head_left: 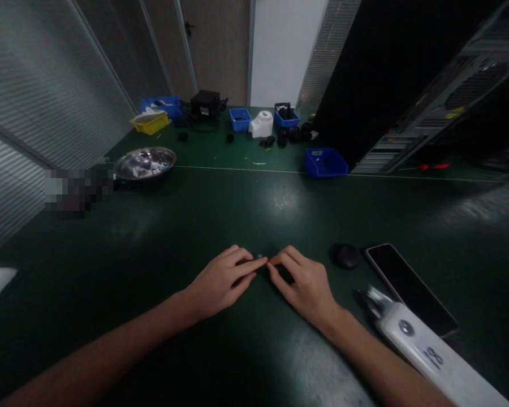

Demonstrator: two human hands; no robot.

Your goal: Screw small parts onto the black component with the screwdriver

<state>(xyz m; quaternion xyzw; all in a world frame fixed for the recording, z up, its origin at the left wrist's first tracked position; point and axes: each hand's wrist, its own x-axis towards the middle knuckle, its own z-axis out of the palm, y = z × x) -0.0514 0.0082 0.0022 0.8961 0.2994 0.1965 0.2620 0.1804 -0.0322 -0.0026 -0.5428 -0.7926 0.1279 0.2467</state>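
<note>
My left hand (224, 281) and my right hand (300, 282) rest on the dark green table (195, 226), fingertips meeting at its middle. Both hands are curled into a pinch around a tiny greenish part (260, 256) and a small dark piece between them; what it is I cannot make out. Just right of my right hand lies a round black object (345, 255), then a dark smartphone (409, 287) lying flat. A white hand tool (428, 349) with a dark metal tip lies near my right forearm.
A metal bowl (145, 163) with scraps sits at the left. A blue bin (324, 162) stands mid-right beside an open computer case (428, 102). At the far edge are more blue bins (240, 118), a yellow bin (150, 122), a white device (262, 124) and black parts.
</note>
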